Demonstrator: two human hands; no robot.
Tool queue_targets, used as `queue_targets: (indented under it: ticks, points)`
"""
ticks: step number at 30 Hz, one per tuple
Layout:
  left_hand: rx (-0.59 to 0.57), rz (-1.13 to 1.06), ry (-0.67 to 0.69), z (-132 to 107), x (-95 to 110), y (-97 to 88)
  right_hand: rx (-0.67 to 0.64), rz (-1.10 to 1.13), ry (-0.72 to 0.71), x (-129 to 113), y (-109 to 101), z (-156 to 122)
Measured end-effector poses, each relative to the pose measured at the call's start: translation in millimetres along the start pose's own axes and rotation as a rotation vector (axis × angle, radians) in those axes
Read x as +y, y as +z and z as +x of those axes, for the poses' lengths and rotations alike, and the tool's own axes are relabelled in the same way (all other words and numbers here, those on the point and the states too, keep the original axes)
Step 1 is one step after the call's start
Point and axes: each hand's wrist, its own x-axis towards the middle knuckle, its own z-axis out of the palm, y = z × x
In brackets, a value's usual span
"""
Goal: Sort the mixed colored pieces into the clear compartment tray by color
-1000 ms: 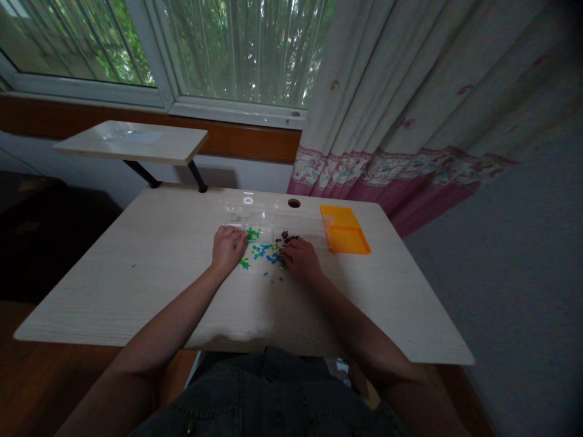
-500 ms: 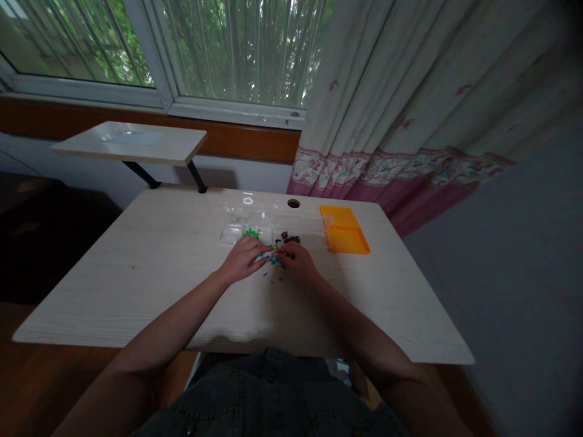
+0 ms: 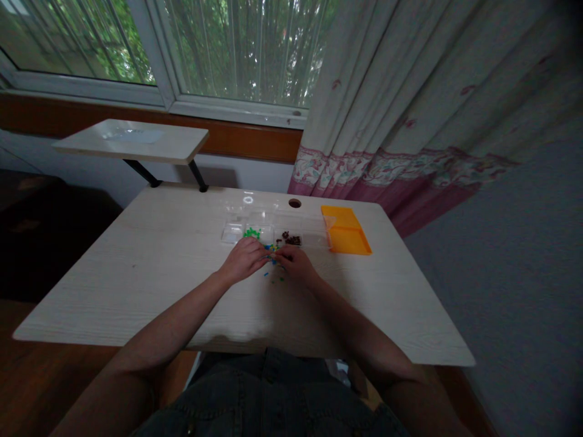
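My left hand [image 3: 245, 260] and my right hand [image 3: 297, 263] almost meet over a mixed pile of small blue, yellow and green pieces [image 3: 273, 247] on the table. The fingers of both are bent together at the tips; whatever they pinch is too small to make out. Just beyond them lies a clear compartmented tray [image 3: 232, 233]. One compartment holds small green pieces [image 3: 251, 233], and another, to its right, holds dark brown pieces [image 3: 293, 240]. A few loose pieces, one a blue piece [image 3: 266, 274], lie on the near side of the pile.
An orange tray [image 3: 348, 241] sits to the right of the clear tray, partly under a transparent edge. A raised shelf [image 3: 136, 141] stands at the table's back left. The table [image 3: 136, 285] has a round hole [image 3: 295, 203] near its back edge, by the curtain.
My fingertips have drawn closer together over the pile, and the left fingers are more bunched. The trays and pieces in the compartments look the same.
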Motion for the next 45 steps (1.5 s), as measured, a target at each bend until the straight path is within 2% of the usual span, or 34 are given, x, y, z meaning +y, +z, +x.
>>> queue_targets:
  ticks: [6, 11, 16, 19, 24, 31, 38, 45]
  points:
    - [0.053, -0.003, -0.016, -0.5, -2.5, -1.3, 0.016, -0.031, -0.078, 1.5, -1.5, 0.1]
    - [0.116, -0.028, -0.138, -0.5, -6.3, -4.7, 0.04, -0.124, -0.048, 7.5, -18.3, 1.3]
    - [0.252, -0.079, -0.268, -0.7, -13.6, -7.0, -0.129, -0.355, -0.132, 14.2, -40.5, 1.8]
    - [0.273, -0.084, -0.335, -1.0, -17.0, -6.4, -0.206, -0.388, -0.186, 10.4, -47.7, -0.1]
    - [0.268, -0.08, -0.348, -1.2, -18.7, -5.1, -0.314, -0.291, -0.264, -1.5, -48.8, -5.4]
    - [0.265, -0.083, -0.355, -1.4, -18.0, -5.3, -0.475, -0.344, -0.306, -6.0, -44.8, -7.5]
    - [0.267, -0.083, -0.367, -2.1, -18.8, -4.0, -0.417, -0.333, -0.297, -8.6, -39.5, -6.2]
    - [0.276, -0.043, -0.394, -3.4, -23.9, -1.3, -0.234, -0.388, -0.218, 3.6, -34.5, -1.0]
